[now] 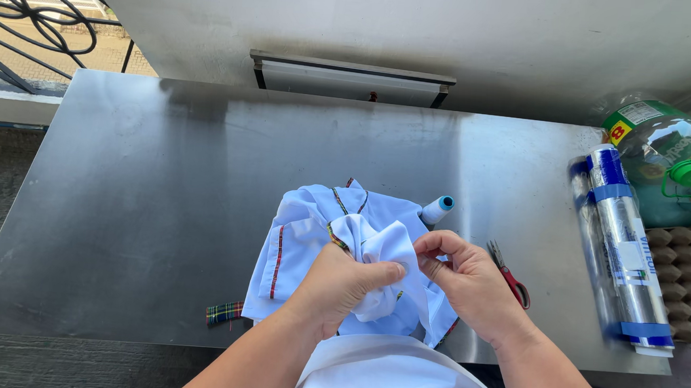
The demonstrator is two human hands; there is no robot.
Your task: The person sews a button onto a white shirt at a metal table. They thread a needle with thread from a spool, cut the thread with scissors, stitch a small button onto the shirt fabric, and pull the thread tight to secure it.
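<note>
Garment (310, 232), white with tartan trim, sits bunched under both hands on the steel table (118, 202); looks light, floppy. Left hand (339, 287) clenches a fold, right hand (469, 280) pinches it. Red scissors (510, 278) just beside the right.

Steel worktop (118, 202) carrying bunched white fabric garment with tartan trim (311, 224); left hand (339, 287) and right hand (469, 284) pinching its fold. Lying alongside: white thread spool (438, 209), red-handled scissors (508, 274), clear film rolls (621, 246).
</note>
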